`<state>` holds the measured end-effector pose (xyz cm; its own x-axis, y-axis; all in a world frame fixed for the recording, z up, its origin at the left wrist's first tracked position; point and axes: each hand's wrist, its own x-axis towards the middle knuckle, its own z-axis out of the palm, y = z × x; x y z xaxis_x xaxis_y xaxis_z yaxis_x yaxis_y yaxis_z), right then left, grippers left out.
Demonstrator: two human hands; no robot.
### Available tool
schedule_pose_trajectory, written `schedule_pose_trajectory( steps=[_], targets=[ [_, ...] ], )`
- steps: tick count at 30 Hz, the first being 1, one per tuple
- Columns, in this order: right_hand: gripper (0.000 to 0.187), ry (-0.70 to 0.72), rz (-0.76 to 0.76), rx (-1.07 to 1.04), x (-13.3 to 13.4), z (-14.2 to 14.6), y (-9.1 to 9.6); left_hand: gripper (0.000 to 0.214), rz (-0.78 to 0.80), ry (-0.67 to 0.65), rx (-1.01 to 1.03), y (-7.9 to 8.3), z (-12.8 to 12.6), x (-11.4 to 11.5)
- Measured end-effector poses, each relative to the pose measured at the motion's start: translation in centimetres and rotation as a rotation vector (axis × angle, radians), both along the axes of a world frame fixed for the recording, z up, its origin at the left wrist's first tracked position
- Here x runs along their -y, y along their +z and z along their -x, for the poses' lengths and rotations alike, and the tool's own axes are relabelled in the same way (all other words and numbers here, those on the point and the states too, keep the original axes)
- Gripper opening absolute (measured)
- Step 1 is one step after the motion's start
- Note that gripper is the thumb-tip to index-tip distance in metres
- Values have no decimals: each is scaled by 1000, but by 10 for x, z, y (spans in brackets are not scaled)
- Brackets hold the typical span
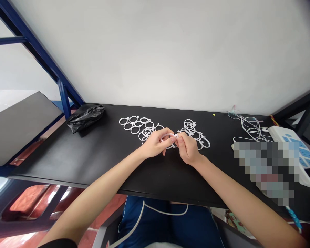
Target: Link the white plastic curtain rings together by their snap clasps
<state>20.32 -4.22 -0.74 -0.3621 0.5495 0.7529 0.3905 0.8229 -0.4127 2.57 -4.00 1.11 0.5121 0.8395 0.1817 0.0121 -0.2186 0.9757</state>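
A white plastic ring [167,135] with a small knob-like end is held between both hands above the black desk. My left hand [156,142] is closed around the ring's left side, thumb and fingers pinching it. The fingers of my right hand [188,148] pinch the small end [176,136] of the same ring, where the two hands meet. Behind and left of them lie several white rings [135,129], each with a little knob. More white rings [193,131] are heaped just beyond my right hand. Another ring partly shows beneath the hands.
A crumpled black plastic bag [86,119] lies at the desk's back left. On the right are glasses [234,114], a tangled white cable [251,127], a power strip [286,132] and a blurred-out object [268,172]. A blue metal frame [64,100] rises at the left.
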Motion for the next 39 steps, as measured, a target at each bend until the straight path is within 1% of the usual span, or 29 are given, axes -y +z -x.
schedule_pose_trajectory(
  steps=[8,22,27,34,39],
  targets=[
    [21,-12,-16,11,0,0,-2,36,11,-11,-5,4,0,2],
    [22,-18,-3,2,1,0,-2,33,5,-46,20,3,1,1],
    [22,-1,16,12,1,-1,-3,31,-13,-42,6,2,2,1],
    [23,-18,2,35,1,-2,-3,31,-35,-44,-3,-1,3,-1],
    [24,2,25,27,-1,-2,-2,31,-42,-38,-59,1,4,0]
  ],
)
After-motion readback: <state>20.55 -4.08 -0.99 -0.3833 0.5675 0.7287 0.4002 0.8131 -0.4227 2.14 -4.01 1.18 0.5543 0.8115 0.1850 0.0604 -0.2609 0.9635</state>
